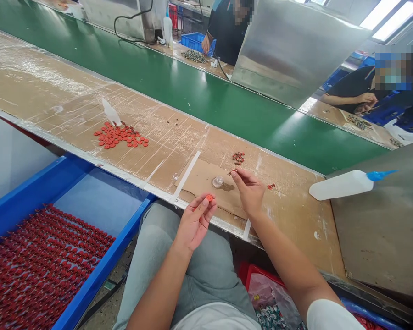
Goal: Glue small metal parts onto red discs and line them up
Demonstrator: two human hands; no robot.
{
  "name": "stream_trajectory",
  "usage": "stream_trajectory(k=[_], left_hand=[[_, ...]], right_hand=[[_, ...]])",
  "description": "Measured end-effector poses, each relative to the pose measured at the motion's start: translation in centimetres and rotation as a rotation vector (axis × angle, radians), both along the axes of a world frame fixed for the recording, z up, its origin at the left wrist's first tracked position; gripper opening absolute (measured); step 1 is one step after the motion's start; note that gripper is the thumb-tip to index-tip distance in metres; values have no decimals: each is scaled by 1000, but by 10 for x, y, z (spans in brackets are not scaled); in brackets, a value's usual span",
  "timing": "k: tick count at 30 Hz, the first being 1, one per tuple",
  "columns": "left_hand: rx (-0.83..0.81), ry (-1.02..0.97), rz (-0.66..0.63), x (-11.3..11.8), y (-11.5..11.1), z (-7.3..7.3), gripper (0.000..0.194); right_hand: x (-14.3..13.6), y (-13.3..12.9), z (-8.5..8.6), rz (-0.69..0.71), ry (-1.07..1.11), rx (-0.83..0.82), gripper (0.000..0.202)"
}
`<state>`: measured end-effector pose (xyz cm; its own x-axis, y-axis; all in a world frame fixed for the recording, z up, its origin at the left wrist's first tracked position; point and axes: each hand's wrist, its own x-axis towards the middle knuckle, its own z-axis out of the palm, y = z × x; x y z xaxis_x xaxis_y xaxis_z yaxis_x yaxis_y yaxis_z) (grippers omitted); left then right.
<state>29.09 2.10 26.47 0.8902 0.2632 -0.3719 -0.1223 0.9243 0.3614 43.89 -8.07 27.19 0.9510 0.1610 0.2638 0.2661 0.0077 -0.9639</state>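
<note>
My left hand [197, 220] holds a round red disc [209, 198] between thumb and fingers, just over the table's front edge. To its right, my right hand [249, 190] pinches a small dark red piece [232, 172] above a cardboard sheet [201, 176]. A small clear cup [217, 182] stands on that sheet between the hands. Behind my right hand lies a little heap of red and dark pieces [238, 158], and one more small red piece [271, 186] is to its right. Farther left, many red discs [119, 136] are spread beside a white pointed object [111, 112].
A white bottle with a blue nozzle [342, 184] lies at the right by a metal box [382, 220]. A green belt [179, 85] runs behind the table. The blue tray [99, 270] at lower left holds rows of red pieces. Two people sit across the belt.
</note>
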Motion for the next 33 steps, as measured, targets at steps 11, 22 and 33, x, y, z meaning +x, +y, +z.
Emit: stream_trajectory(k=[11,22,33], left_hand=[[9,-30,9,-1,-5,4,22],[9,-21,34,-2,-4,4,23],[25,18,47,-1,-5,3,24]], right_hand=[[-70,-12,28,140,55,21,19],[-80,-7,16,145,26,-30,20],[-78,-6,15,128,-78,-88,18]])
